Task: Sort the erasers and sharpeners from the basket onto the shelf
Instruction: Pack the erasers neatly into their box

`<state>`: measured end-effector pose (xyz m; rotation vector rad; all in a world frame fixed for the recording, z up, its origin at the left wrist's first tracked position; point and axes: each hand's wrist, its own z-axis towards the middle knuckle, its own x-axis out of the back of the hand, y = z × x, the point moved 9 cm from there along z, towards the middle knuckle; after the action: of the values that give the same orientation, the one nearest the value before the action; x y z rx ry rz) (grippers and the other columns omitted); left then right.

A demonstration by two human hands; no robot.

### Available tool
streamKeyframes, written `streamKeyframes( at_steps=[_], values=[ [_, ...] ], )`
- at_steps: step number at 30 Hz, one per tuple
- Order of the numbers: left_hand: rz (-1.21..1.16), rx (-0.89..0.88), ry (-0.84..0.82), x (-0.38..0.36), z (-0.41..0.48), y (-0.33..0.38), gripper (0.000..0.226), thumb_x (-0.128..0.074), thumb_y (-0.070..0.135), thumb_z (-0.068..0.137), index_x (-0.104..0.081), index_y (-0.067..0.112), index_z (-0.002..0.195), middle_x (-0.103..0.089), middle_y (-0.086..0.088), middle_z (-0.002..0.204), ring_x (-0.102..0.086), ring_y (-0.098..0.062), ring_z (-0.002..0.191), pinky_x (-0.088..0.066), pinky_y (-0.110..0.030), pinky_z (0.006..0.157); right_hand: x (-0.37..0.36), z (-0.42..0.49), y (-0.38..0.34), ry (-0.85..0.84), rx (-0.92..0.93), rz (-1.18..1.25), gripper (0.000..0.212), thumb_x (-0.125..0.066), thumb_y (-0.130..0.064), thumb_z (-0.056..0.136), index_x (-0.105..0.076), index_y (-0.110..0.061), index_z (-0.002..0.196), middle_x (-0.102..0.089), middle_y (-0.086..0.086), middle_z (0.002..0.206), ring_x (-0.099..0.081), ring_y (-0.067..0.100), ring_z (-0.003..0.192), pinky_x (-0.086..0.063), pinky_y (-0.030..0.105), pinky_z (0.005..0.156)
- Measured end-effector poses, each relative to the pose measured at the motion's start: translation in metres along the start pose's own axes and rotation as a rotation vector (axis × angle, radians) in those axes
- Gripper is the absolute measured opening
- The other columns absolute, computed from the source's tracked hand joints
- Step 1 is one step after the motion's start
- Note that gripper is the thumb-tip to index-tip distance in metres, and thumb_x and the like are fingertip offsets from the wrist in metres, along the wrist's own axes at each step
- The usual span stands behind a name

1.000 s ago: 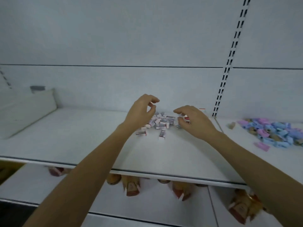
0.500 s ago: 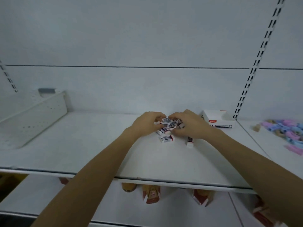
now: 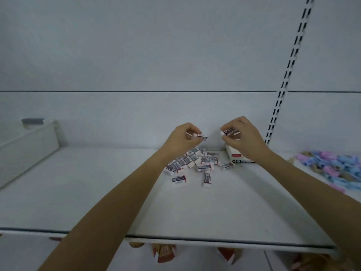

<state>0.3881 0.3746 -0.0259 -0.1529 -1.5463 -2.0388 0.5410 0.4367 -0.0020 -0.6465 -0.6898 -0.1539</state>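
**We are holding two erasers up over the heap on the shelf.**

Toward the front edge of the shelf [image 3: 97,202], two stray erasers [image 3: 206,179] are lying flat. Behind them the heap of erasers [image 3: 195,161] is sitting toward the back edge: small rectangular white blocks in printed paper sleeves. We are judging them light, stiff and slightly grippy, best pinched across the long sides. Above the heap our left hand [image 3: 181,141] is pinching one eraser [image 3: 202,137] at the fingertips, and our right hand [image 3: 244,137] is pinching a second eraser [image 3: 229,131]. Behind it a white carton [image 3: 234,156] marked 48 is standing at the back edge, and pastel sharpeners [image 3: 328,165] are lying piled toward the right edge.
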Motion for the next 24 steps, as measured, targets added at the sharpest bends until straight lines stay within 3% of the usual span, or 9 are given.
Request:
streamKeyframes(
  at_steps=[2,6,8,10,12,16,19,21,24],
  values=[
    [-0.049,0.005,0.013,-0.015,0.011,0.01,0.011,-0.067,0.009,0.083,-0.061,0.018,0.084,-0.054,0.003,0.071,-0.051,-0.004,0.058,-0.046,-0.018,0.061,0.019,0.005,0.016,0.035,-0.062,0.039,0.011,-0.067,-0.01,0.081,-0.06,-0.013,0.089,-0.057,-0.002,0.086,-0.054,0.005,0.073,-0.037,0.0,0.065],
    [-0.134,0.036,0.065,-0.053,0.034,0.022,0.01,-0.061,0.005,0.084,-0.059,0.014,0.087,-0.042,0.001,0.073,-0.046,-0.015,0.069,-0.051,-0.034,0.081,0.041,0.009,0.052,0.022,-0.113,0.099,0.016,-0.07,-0.021,0.079,-0.058,-0.02,0.088,-0.061,-0.006,0.081,-0.054,-0.001,0.072,-0.039,0.005,0.061],
    [-0.189,0.05,0.109,-0.07,0.043,0.028,0.019,-0.06,0.001,0.083,-0.05,0.01,0.095,-0.043,0.001,0.08,-0.054,-0.02,0.076,-0.055,-0.03,0.075,0.044,0.012,0.062,0.012,-0.088,0.068,0.018,-0.069,-0.023,0.081,-0.061,-0.022,0.097,-0.062,-0.003,0.089,-0.055,0.009,0.084,-0.037,0.006,0.067],
    [-0.203,0.043,0.148,-0.085,0.051,0.034,0.025,-0.06,0.003,0.083,-0.041,0.011,0.097,-0.048,0.001,0.083,-0.06,-0.021,0.074,-0.052,-0.018,0.06,0.049,0.016,0.07,0.021,-0.06,0.037,0.023,-0.067,-0.022,0.082,-0.064,-0.021,0.105,-0.062,-0.001,0.092,-0.055,0.014,0.084,-0.035,0.005,0.067],
    [-0.147,0.028,0.196,-0.098,0.057,0.036,0.025,-0.061,0.009,0.085,-0.039,0.013,0.096,-0.051,0.003,0.083,-0.06,-0.016,0.067,-0.045,-0.013,0.054,0.054,0.016,0.081,0.053,-0.057,0.063,0.025,-0.065,-0.019,0.083,-0.064,-0.019,0.108,-0.061,-0.004,0.088,-0.053,0.011,0.075,-0.035,0.005,0.064],
    [0.046,-0.02,0.231,-0.117,0.061,0.027,0.02,-0.064,0.021,0.085,-0.047,0.019,0.094,-0.056,0.004,0.085,-0.053,-0.008,0.064,-0.044,-0.016,0.061,0.053,0.006,0.109,0.1,-0.084,0.122,0.027,-0.06,-0.007,0.084,-0.062,-0.013,0.111,-0.061,-0.002,0.09,-0.055,0.01,0.071,-0.039,0.006,0.067],
    [0.26,-0.079,0.165,-0.126,0.066,0.025,0.012,-0.065,0.019,0.083,-0.054,0.023,0.086,-0.063,0.002,0.082,-0.058,-0.013,0.073,-0.049,-0.031,0.07,0.047,0.0,0.124,0.059,-0.058,0.099,0.023,-0.059,0.002,0.081,-0.066,-0.008,0.1,-0.061,0.005,0.091,-0.055,0.014,0.075,-0.039,0.006,0.069],
    [0.375,-0.109,0.117,-0.131,0.069,0.025,0.008,-0.065,0.017,0.081,-0.06,0.021,0.085,-0.064,0.002,0.082,-0.06,-0.017,0.078,-0.049,-0.032,0.07,0.045,-0.003,0.129,0.042,-0.057,0.103,0.02,-0.059,0.005,0.079,-0.068,-0.009,0.091,-0.059,0.001,0.085,-0.054,0.014,0.076,-0.04,0.006,0.069],
    [0.398,-0.112,0.066,-0.134,0.068,0.017,0.007,-0.065,0.012,0.079,-0.064,0.014,0.085,-0.062,0.003,0.08,-0.055,-0.016,0.076,-0.044,-0.03,0.07,0.039,-0.008,0.133,-0.001,-0.078,0.128,0.023,-0.06,0.004,0.077,-0.068,-0.015,0.086,-0.058,-0.001,0.083,-0.056,0.016,0.08,-0.045,0.019,0.074]
  ],
)
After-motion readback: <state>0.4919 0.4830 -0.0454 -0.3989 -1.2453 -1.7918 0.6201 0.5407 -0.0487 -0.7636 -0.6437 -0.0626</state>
